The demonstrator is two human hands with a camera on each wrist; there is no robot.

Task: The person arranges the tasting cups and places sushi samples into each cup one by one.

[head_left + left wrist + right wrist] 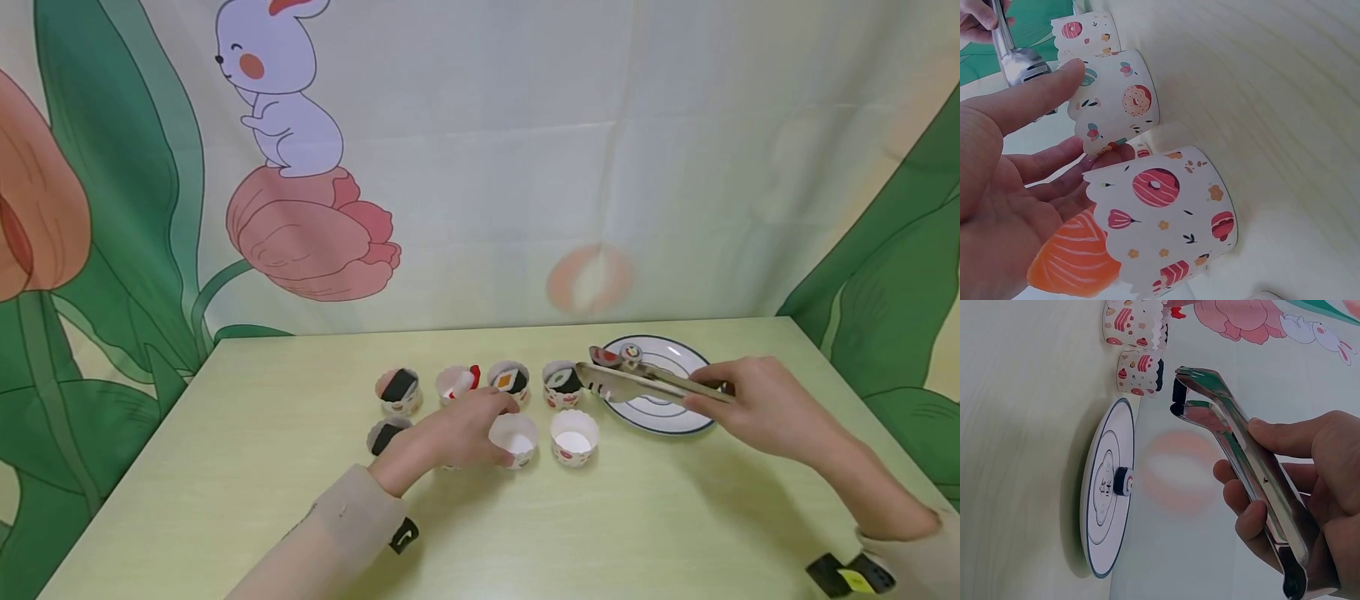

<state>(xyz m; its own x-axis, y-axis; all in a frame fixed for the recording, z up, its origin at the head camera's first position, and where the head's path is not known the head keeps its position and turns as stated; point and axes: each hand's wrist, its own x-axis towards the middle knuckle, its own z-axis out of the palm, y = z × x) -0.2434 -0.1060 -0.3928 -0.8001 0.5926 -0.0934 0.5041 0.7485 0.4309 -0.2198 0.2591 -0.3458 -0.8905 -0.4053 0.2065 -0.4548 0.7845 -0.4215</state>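
Note:
My left hand (465, 429) pinches an empty white paper cup (517, 433) between thumb and fingers. Beside it in the left wrist view, a printed cup (1166, 219) holds an orange piece like salmon sushi (1075, 256). My right hand (772, 408) grips metal tongs (618, 384) above the left part of a blue-rimmed plate (652, 414). Between the tong tips in the right wrist view is a small dark piece (1179, 392), its kind unclear. One small toy sushi roll (1124, 481) stands on the plate.
Right of the held cup stands another empty cup (574, 437). Behind is a row of filled cups, including one with a black-wrapped piece (401, 387) and one with a green-centred piece (562, 382). A printed cloth (480, 208) hangs behind the table.

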